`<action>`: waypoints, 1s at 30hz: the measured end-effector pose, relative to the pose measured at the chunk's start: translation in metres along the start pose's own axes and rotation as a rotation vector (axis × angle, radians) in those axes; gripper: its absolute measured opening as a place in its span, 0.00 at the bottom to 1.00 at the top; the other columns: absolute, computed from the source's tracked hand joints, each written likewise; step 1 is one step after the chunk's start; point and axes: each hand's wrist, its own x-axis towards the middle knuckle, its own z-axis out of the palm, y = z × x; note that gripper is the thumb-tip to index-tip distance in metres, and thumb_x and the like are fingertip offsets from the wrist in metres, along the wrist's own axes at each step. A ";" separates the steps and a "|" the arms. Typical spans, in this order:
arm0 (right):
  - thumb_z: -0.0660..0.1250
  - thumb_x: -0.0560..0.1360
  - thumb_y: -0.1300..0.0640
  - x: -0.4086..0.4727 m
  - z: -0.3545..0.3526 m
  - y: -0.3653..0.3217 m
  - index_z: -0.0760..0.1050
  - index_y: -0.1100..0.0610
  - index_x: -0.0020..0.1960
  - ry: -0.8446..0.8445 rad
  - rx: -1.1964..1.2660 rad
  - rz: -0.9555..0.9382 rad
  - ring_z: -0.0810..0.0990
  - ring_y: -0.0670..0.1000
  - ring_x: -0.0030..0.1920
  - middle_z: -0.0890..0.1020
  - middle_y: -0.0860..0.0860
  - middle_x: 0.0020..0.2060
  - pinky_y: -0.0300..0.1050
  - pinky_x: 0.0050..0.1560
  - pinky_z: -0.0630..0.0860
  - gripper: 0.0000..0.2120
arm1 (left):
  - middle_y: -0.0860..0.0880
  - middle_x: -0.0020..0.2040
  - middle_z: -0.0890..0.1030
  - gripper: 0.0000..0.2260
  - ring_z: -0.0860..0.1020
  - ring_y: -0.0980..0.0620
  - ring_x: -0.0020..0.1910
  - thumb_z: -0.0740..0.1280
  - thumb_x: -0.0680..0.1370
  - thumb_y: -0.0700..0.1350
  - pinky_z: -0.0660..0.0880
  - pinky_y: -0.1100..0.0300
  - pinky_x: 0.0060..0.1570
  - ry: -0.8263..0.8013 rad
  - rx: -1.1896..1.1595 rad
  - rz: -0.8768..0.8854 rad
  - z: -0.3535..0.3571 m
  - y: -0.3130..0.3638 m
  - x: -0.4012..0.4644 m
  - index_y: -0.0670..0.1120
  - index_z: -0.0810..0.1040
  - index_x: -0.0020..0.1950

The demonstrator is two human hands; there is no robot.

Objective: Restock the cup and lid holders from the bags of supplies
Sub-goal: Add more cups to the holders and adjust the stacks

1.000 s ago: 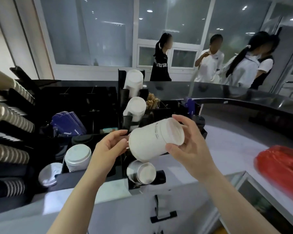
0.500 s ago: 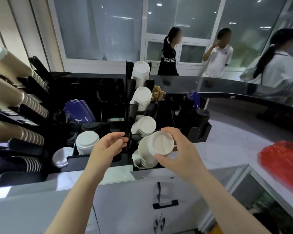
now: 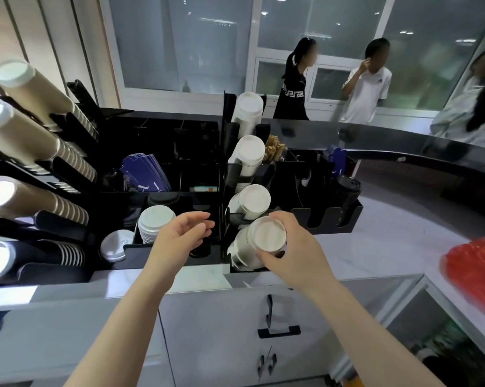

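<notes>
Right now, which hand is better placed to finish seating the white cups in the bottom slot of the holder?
The right hand. It is already wrapped around the end of the white cup stack lying in the lowest slot, while the left hand hovers open and empty beside it, touching nothing.

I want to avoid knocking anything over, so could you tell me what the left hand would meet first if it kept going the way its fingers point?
Probably the black divider wall beside the left hand; depth is uncertain.
</notes>
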 end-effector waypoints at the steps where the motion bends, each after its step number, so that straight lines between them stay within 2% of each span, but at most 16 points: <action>1: 0.74 0.68 0.47 0.000 0.004 0.002 0.62 0.43 0.65 -0.032 -0.051 0.002 0.72 0.42 0.52 0.74 0.39 0.54 0.31 0.43 0.68 0.30 | 0.52 0.50 0.84 0.10 0.81 0.54 0.53 0.62 0.80 0.38 0.76 0.60 0.53 0.000 0.014 0.003 0.000 0.000 0.000 0.50 0.79 0.56; 5: 0.72 0.70 0.49 -0.003 0.020 0.014 0.64 0.49 0.68 -0.091 -0.323 -0.001 0.70 0.51 0.61 0.69 0.46 0.64 0.41 0.54 0.68 0.30 | 0.54 0.50 0.84 0.11 0.81 0.55 0.53 0.63 0.80 0.38 0.75 0.55 0.57 -0.011 0.069 0.013 0.003 -0.002 0.001 0.52 0.79 0.56; 12: 0.71 0.70 0.53 0.007 0.037 0.008 0.65 0.49 0.66 -0.056 -0.449 0.001 0.71 0.53 0.56 0.74 0.48 0.58 0.45 0.54 0.67 0.27 | 0.55 0.50 0.84 0.11 0.80 0.56 0.53 0.63 0.79 0.39 0.74 0.54 0.59 -0.017 0.102 -0.001 0.005 -0.005 0.001 0.53 0.79 0.56; 15: 0.71 0.70 0.55 0.010 0.040 0.009 0.65 0.50 0.66 -0.060 -0.427 0.029 0.71 0.54 0.57 0.74 0.49 0.59 0.45 0.54 0.68 0.27 | 0.56 0.50 0.84 0.11 0.80 0.57 0.53 0.63 0.79 0.39 0.75 0.54 0.58 -0.019 0.114 -0.001 0.005 -0.006 0.001 0.53 0.79 0.56; 19: 0.72 0.71 0.51 0.013 0.037 0.011 0.64 0.49 0.69 -0.131 -0.429 0.011 0.71 0.54 0.58 0.73 0.49 0.61 0.46 0.53 0.68 0.30 | 0.56 0.49 0.84 0.11 0.80 0.56 0.53 0.63 0.79 0.39 0.75 0.54 0.58 -0.020 0.122 -0.003 0.007 -0.006 0.000 0.53 0.79 0.55; 23: 0.73 0.69 0.49 0.014 0.028 0.013 0.63 0.46 0.73 -0.190 -0.333 0.015 0.68 0.53 0.64 0.70 0.46 0.67 0.45 0.58 0.69 0.34 | 0.57 0.50 0.84 0.11 0.80 0.57 0.53 0.63 0.79 0.40 0.75 0.55 0.57 -0.033 0.141 0.019 0.009 -0.003 0.002 0.54 0.79 0.56; 27: 0.72 0.72 0.50 0.016 0.013 0.018 0.69 0.48 0.69 -0.138 -0.267 0.018 0.71 0.50 0.64 0.74 0.46 0.63 0.44 0.60 0.71 0.27 | 0.57 0.50 0.84 0.11 0.80 0.58 0.53 0.63 0.80 0.40 0.75 0.56 0.56 -0.036 0.136 0.042 0.009 0.003 0.009 0.54 0.79 0.56; 30: 0.70 0.73 0.51 0.022 0.000 0.016 0.76 0.50 0.62 -0.055 -0.177 -0.012 0.76 0.45 0.57 0.79 0.45 0.55 0.40 0.58 0.71 0.18 | 0.55 0.50 0.84 0.11 0.81 0.58 0.52 0.63 0.79 0.39 0.75 0.57 0.55 -0.035 0.123 0.066 0.009 0.007 0.016 0.53 0.79 0.56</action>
